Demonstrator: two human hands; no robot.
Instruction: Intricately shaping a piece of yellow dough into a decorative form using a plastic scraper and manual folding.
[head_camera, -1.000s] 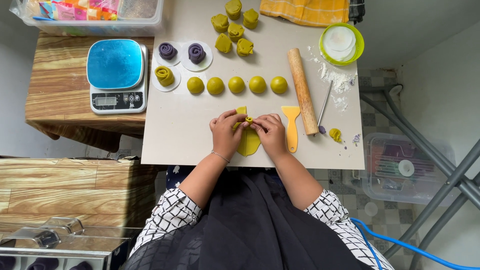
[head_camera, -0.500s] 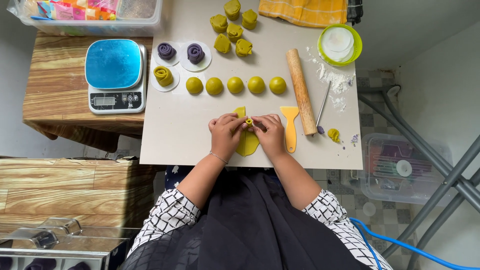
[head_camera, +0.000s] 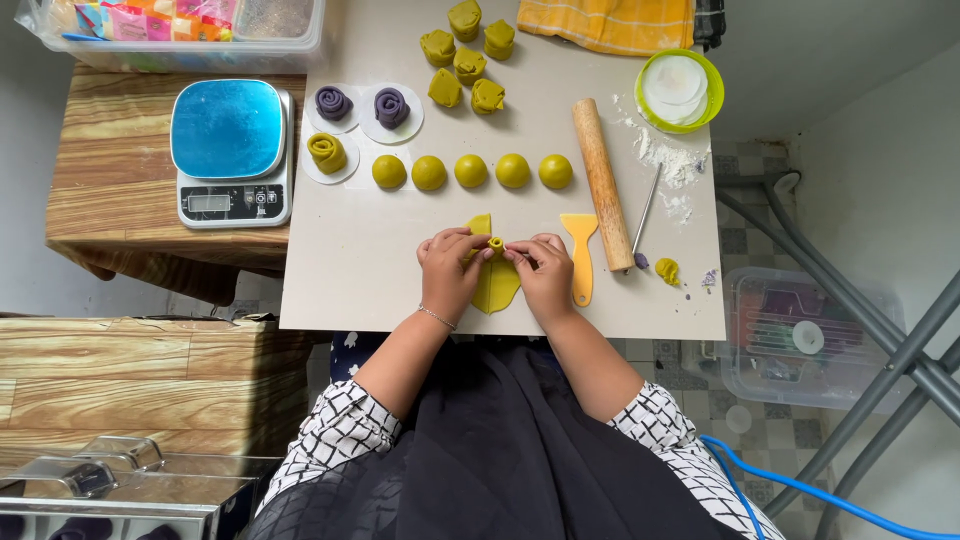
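Little has changed vs. half a sec ago: both hands stay at the counter's (head_camera: 350, 270) near edge, w/ the rolled end of the dough now a touch tighter betw. the fingertips. Left hand (head_camera: 450, 272) and right hand (head_camera: 545, 275) lie side by side, fingers curled inward, pinching a small yellow-green dough roll (head_camera: 495, 243); the flat strip of same dough (head_camera: 497, 285) runs from the roll back toward the person, betw. the two hands.

Containers: a green-rimmed round bowl (head_camera: 681, 90) near the far right corner holds white discs, contents otherwise unclear; loose flour (head_camera: 665, 158) spilled just beside it. Three white paper rounds at far left carry two purple dough rosettes (head_camera: 362, 104) and one yellow-green rosette (head_camera: 326, 153). A clear plastic tub (head_camera: 180, 25) past the far left corner holds bright pink, blue & yellow packets. Another clear lidded box (head_camera: 800, 335) sits on the floor, right of the counter; contents too blurred to tell.

Also on the counter: five yellow-green dough balls (head_camera: 471, 171) in a row across the middle, five folded dough pieces (head_camera: 464, 55) at the far edge, a wooden rolling pin (head_camera: 602, 183) lying lengthwise right of centre, a yellow scraper (head_camera: 581, 255) just beside the right hand, a thin metal tool (head_camera: 645, 212) & dough scraps (head_camera: 667, 270) toward the right edge. A kitchen scale (head_camera: 230, 150) w/ blue top sits on a wooden table at left. Yellow cloth (head_camera: 608, 22) at far edge.
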